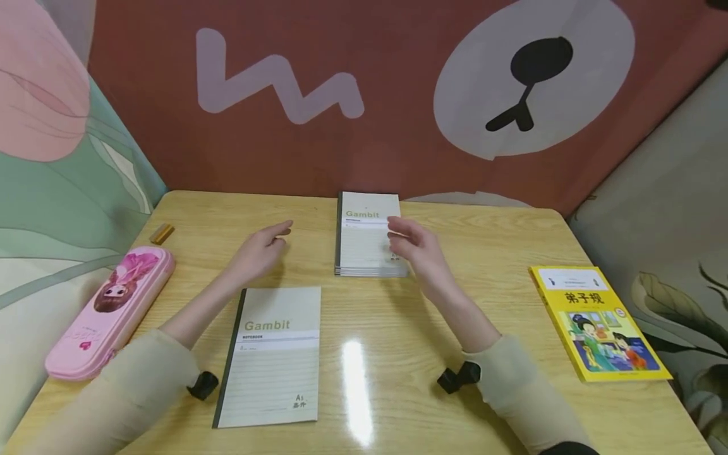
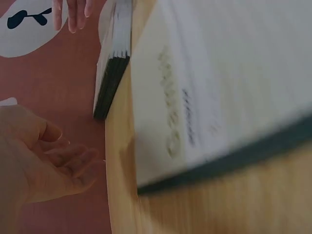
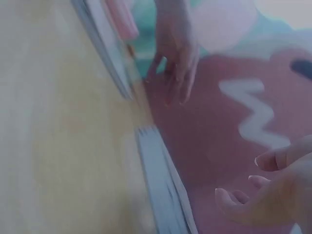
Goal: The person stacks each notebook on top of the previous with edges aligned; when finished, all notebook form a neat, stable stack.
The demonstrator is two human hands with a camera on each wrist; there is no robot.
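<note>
A stack of several Gambit notebooks (image 1: pixel 366 246) with dark spines lies at the far edge of the table, its layered pages (image 3: pixel 158 180) showing in the right wrist view. My right hand (image 1: pixel 423 256) hovers at its right side, overlapping the cover in the head view, fingers loosely bent and holding nothing. To the left of the stack, my left hand (image 1: pixel 258 256) is raised over the table with relaxed fingers and an empty palm. Just below that hand lies another Gambit notebook (image 1: pixel 270 373), cover up, its dark spine on the left.
A pink pencil case (image 1: pixel 110 313) lies along the left edge, with a small gold-brown object (image 1: pixel 162 234) beyond it. On the right is a yellow picture-covered book (image 1: pixel 597 322). A red-brown panel with a bear face (image 1: pixel 341 151) rises behind the wooden table (image 1: pixel 478 246).
</note>
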